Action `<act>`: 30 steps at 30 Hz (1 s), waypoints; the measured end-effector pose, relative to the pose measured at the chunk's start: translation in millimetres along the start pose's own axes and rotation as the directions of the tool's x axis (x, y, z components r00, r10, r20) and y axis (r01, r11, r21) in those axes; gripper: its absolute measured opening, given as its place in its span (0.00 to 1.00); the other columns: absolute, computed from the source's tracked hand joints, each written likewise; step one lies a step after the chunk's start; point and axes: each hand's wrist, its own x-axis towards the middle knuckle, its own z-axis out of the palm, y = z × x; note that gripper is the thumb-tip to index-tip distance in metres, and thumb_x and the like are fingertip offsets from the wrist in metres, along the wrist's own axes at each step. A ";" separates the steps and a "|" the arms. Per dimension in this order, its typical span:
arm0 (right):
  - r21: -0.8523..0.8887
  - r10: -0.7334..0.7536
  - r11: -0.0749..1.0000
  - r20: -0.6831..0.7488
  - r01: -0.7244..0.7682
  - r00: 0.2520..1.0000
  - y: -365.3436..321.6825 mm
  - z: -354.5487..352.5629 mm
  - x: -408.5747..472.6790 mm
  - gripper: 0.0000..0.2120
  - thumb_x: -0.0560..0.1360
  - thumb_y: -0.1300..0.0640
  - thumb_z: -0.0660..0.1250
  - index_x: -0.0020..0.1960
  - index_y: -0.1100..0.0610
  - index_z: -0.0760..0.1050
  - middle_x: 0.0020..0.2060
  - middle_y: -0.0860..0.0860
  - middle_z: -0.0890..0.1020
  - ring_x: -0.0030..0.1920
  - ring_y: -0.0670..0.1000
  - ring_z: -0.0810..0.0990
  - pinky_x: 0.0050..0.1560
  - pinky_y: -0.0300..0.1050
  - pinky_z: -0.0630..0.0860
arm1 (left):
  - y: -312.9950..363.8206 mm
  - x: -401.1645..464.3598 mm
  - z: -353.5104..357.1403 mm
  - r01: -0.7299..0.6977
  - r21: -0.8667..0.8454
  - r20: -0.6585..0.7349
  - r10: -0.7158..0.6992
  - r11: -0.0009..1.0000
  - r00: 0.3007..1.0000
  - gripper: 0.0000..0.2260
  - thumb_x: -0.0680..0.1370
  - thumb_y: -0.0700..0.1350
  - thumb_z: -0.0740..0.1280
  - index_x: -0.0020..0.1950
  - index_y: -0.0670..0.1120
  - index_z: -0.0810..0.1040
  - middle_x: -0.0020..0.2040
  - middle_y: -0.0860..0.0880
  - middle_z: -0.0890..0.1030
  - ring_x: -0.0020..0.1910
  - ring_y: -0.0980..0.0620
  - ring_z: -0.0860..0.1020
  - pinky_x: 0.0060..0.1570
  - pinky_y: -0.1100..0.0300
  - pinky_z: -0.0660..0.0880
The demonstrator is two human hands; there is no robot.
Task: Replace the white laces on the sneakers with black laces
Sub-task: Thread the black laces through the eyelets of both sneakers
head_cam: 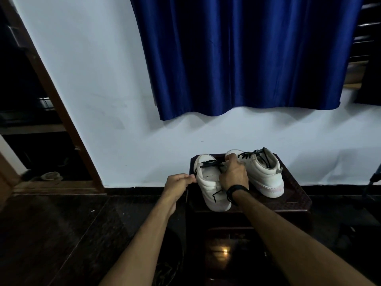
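Doorway with a brown wooden frame (51, 96) stands far left, beside the pale wall. The left hand (178, 183) pinches one end of the black lace (210, 163), its grip pressed together just beside the left white sneaker (208, 182). The right hand (234, 173), a black band (237, 189) on its wrist, curls over this sneaker's lacing. The right white sneaker (266, 172), already with black lacing, stands beside it on the dark surface (296, 195), under a blue curtain (243, 54).
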 end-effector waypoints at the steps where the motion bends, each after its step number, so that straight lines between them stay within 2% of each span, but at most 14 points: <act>1: -0.007 0.003 1.000 0.002 -0.003 1.000 0.7 0.1 0.0 0.21 0.70 0.67 0.62 0.62 0.58 0.67 0.55 0.60 0.78 0.60 0.62 0.72 0.54 0.53 0.75 | 3.2 1.5 0.4 0.027 -0.057 0.011 -0.027 0.998 1.000 0.14 0.78 0.47 0.69 0.33 0.47 0.84 0.40 0.51 0.83 0.42 0.55 0.77 0.48 0.59 0.72; 3: -0.020 0.015 1.000 0.009 -0.015 1.000 1.9 -0.7 -0.4 0.21 0.71 0.67 0.62 0.63 0.58 0.67 0.57 0.60 0.76 0.62 0.61 0.71 0.55 0.53 0.74 | 10.7 4.2 4.3 0.113 -0.189 -0.035 -0.122 0.975 0.992 0.16 0.79 0.50 0.68 0.32 0.46 0.83 0.39 0.47 0.82 0.41 0.50 0.77 0.46 0.56 0.72; 5: -0.033 0.022 0.999 0.015 -0.022 1.000 2.3 -0.6 -0.5 0.20 0.72 0.65 0.62 0.64 0.58 0.66 0.59 0.60 0.74 0.64 0.61 0.69 0.56 0.53 0.73 | 15.6 6.4 9.3 0.163 -0.225 -0.091 -0.188 0.960 0.978 0.11 0.73 0.48 0.71 0.32 0.45 0.80 0.35 0.46 0.80 0.38 0.47 0.74 0.41 0.57 0.71; 7: -0.047 0.024 0.999 0.022 -0.023 0.999 2.9 0.0 0.4 0.20 0.72 0.65 0.62 0.64 0.58 0.66 0.59 0.59 0.75 0.65 0.60 0.68 0.56 0.53 0.72 | 17.5 7.6 14.3 0.179 -0.135 -0.049 -0.187 0.975 0.981 0.06 0.68 0.46 0.72 0.35 0.46 0.78 0.35 0.45 0.77 0.37 0.48 0.72 0.38 0.57 0.69; 12: -0.046 0.036 0.998 0.034 -0.034 0.999 4.2 3.5 2.1 0.20 0.72 0.65 0.61 0.63 0.56 0.66 0.59 0.57 0.76 0.64 0.59 0.69 0.53 0.52 0.72 | 14.2 16.5 5.5 0.108 0.071 0.084 -0.114 0.992 0.990 0.05 0.75 0.39 0.70 0.48 0.47 0.82 0.38 0.49 0.81 0.35 0.53 0.75 0.39 0.61 0.69; 16: -0.049 0.044 0.998 0.048 -0.041 0.998 4.6 4.3 3.9 0.21 0.72 0.64 0.62 0.64 0.55 0.66 0.59 0.56 0.76 0.64 0.58 0.68 0.53 0.52 0.72 | 32.6 17.3 -19.1 -0.007 0.296 -0.153 0.055 0.955 0.987 0.06 0.72 0.47 0.76 0.41 0.45 0.84 0.33 0.50 0.78 0.33 0.54 0.73 0.33 0.63 0.67; 18: -0.082 0.032 0.996 0.029 -0.029 0.999 4.5 5.9 4.1 0.22 0.71 0.65 0.62 0.64 0.57 0.66 0.59 0.56 0.76 0.63 0.59 0.69 0.54 0.53 0.73 | 58.8 10.5 -42.4 0.092 0.216 -0.123 -0.067 0.972 0.990 0.05 0.71 0.45 0.74 0.39 0.44 0.82 0.29 0.51 0.70 0.27 0.53 0.66 0.31 0.62 0.63; 20: -0.208 -0.081 0.976 -0.069 0.065 0.994 2.8 7.0 3.1 0.25 0.65 0.66 0.65 0.61 0.57 0.68 0.56 0.56 0.76 0.58 0.60 0.71 0.54 0.55 0.71 | 89.1 -2.9 -60.0 0.236 0.040 0.057 -0.238 0.971 0.970 0.06 0.73 0.46 0.71 0.39 0.45 0.78 0.28 0.52 0.68 0.24 0.55 0.62 0.31 0.61 0.63; 22: -0.322 -0.270 0.924 -0.177 0.204 0.946 -0.7 4.0 1.6 0.28 0.59 0.68 0.68 0.58 0.55 0.70 0.52 0.54 0.75 0.53 0.60 0.72 0.51 0.54 0.70 | 115.3 -16.3 -65.3 0.301 -0.104 0.189 -0.279 0.948 0.942 0.08 0.76 0.48 0.69 0.40 0.46 0.78 0.30 0.52 0.72 0.25 0.56 0.67 0.33 0.63 0.68; 24: -0.323 -0.453 0.870 -0.224 0.373 0.863 -5.7 -3.3 0.0 0.26 0.62 0.67 0.68 0.57 0.51 0.72 0.51 0.51 0.75 0.51 0.57 0.71 0.49 0.51 0.68 | 133.6 -24.6 -57.8 0.316 -0.241 0.276 -0.247 0.918 0.929 0.09 0.78 0.47 0.67 0.43 0.43 0.81 0.34 0.49 0.78 0.29 0.55 0.74 0.37 0.62 0.76; 25: -0.251 -0.515 0.850 -0.209 0.464 0.831 -10.3 -5.3 -1.5 0.20 0.66 0.64 0.67 0.56 0.50 0.73 0.50 0.48 0.76 0.51 0.55 0.72 0.50 0.49 0.68 | 140.2 -26.3 -50.8 0.311 -0.301 0.300 -0.220 0.902 0.928 0.09 0.79 0.46 0.66 0.45 0.42 0.82 0.35 0.48 0.80 0.31 0.54 0.77 0.40 0.60 0.79; 27: 0.234 -0.515 0.826 -0.061 0.513 0.855 -29.5 -14.7 -12.7 0.09 0.77 0.54 0.61 0.51 0.49 0.79 0.47 0.45 0.82 0.50 0.51 0.76 0.51 0.47 0.69 | 147.9 -27.6 -33.0 0.286 -0.397 0.302 -0.170 0.872 0.938 0.09 0.81 0.41 0.63 0.48 0.40 0.81 0.36 0.46 0.81 0.33 0.53 0.80 0.43 0.57 0.81; 28: 0.502 -0.466 0.792 0.130 0.348 0.875 -43.2 -21.6 -20.0 0.16 0.81 0.48 0.55 0.49 0.50 0.81 0.45 0.47 0.84 0.51 0.51 0.78 0.52 0.46 0.70 | 149.7 -28.0 -23.5 0.278 -0.434 0.287 -0.161 0.857 0.944 0.09 0.82 0.40 0.62 0.49 0.39 0.80 0.35 0.46 0.81 0.33 0.53 0.81 0.42 0.57 0.82; 30: 0.670 -0.403 0.742 0.470 -0.021 0.785 -60.1 -31.5 -28.2 0.25 0.82 0.41 0.48 0.50 0.51 0.81 0.44 0.49 0.86 0.53 0.48 0.80 0.54 0.44 0.72 | 149.6 -28.0 -8.0 0.256 -0.491 0.238 -0.154 0.833 0.959 0.10 0.82 0.38 0.59 0.47 0.39 0.79 0.33 0.45 0.82 0.32 0.53 0.81 0.38 0.58 0.82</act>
